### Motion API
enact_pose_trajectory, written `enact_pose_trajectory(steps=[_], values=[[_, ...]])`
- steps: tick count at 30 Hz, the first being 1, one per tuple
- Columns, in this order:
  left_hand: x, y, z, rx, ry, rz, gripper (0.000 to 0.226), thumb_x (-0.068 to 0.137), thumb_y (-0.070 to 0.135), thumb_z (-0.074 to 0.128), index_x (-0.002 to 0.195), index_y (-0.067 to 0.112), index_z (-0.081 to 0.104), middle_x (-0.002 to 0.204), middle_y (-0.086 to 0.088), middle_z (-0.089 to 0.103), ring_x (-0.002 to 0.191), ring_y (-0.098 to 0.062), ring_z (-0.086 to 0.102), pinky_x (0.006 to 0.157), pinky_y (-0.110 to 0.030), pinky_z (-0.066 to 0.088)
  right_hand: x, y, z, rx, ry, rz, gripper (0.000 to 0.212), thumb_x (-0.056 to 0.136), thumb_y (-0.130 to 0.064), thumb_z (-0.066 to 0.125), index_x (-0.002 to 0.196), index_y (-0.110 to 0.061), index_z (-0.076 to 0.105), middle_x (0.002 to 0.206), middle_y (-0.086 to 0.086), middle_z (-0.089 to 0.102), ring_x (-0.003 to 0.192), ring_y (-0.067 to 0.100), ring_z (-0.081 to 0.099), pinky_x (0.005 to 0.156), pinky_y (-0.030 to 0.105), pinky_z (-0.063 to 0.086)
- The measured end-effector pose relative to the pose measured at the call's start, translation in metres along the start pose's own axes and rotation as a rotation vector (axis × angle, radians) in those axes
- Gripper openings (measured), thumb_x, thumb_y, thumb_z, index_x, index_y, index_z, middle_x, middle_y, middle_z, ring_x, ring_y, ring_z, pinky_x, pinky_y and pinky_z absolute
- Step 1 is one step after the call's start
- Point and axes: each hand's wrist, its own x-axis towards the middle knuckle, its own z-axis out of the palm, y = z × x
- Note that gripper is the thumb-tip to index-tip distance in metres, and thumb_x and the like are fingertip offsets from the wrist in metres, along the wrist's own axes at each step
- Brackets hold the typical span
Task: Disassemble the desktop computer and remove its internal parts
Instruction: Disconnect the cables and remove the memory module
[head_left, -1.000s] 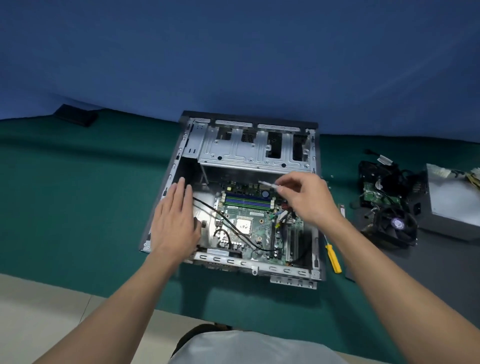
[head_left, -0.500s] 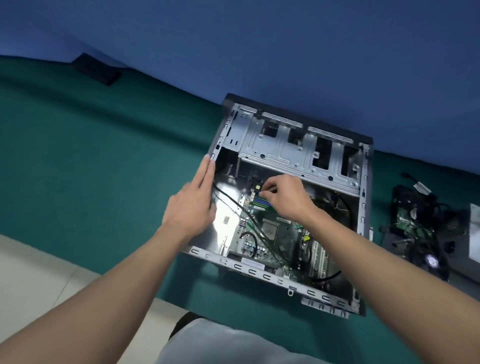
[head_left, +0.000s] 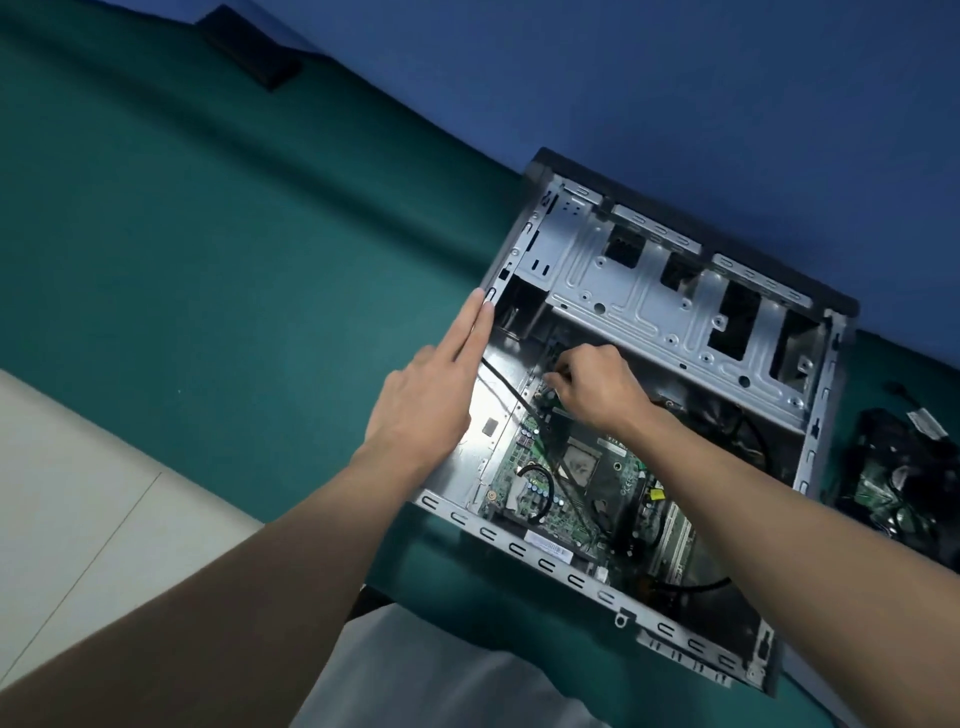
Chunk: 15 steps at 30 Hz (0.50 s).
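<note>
The open desktop case (head_left: 511, 548) lies on its side on the green mat, tilted in view. Its green motherboard (head_left: 615, 480) still sits inside, with black cables (head_left: 536, 480) looped over it. A silver drive cage (head_left: 649, 301) spans the far end. My left hand (head_left: 431, 400) rests flat on the case's left rim, fingers straight. My right hand (head_left: 597, 389) reaches in just below the drive cage. Its curled fingers pinch a small connector at the motherboard's far edge, which the fingers mostly hide.
Removed parts with a fan and a green board (head_left: 893, 467) lie in a heap right of the case. A flat black object (head_left: 249, 49) sits at the mat's far left. The mat's near edge drops to pale floor tiles (head_left: 78, 493). A blue backdrop stands behind.
The view swung left and closer, so the case now sits to the right. My right hand went from above the board down to its far edge. My left hand slid up along the rim.
</note>
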Motion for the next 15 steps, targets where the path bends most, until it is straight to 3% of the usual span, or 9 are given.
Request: enact_pose_trajectory(steps=[5, 9, 15], values=[[0.001, -0.001, 0.002, 0.007, 0.004, 0.005, 0.109, 0.08, -0.007, 0.063, 0.153, 0.025, -0.011, 0.153, 0.021, -0.033, 0.088, -0.022, 0.049, 0.069, -0.042, 0.054, 0.007, -0.002, 0.001, -0.027, -0.047, 0.045, 0.02, 0.096, -0.025, 0.056, 0.091, -0.007, 0.062, 0.072, 0.002, 0.058, 0.057, 0.015, 0.055, 0.048, 0.027, 0.042], [0.001, -0.002, 0.002, -0.01, 0.016, 0.019, 0.107, 0.081, -0.003, 0.065, 0.154, 0.025, -0.009, 0.154, 0.021, -0.031, 0.087, -0.022, 0.048, 0.069, -0.042, 0.054, 0.012, -0.002, 0.0, -0.011, -0.075, 0.056, 0.021, 0.096, -0.028, 0.056, 0.089, -0.008, 0.059, 0.076, 0.003, 0.06, 0.062, 0.017, 0.058, 0.055, 0.031, 0.047], [0.001, -0.003, 0.004, -0.03, 0.048, 0.032, 0.1, 0.083, -0.001, 0.059, 0.154, 0.024, -0.005, 0.156, 0.021, -0.026, 0.087, -0.023, 0.05, 0.066, -0.042, 0.053, 0.012, 0.001, 0.001, -0.003, -0.069, 0.058, 0.021, 0.095, -0.029, 0.057, 0.089, -0.009, 0.062, 0.075, 0.001, 0.061, 0.064, 0.014, 0.056, 0.056, 0.027, 0.042]])
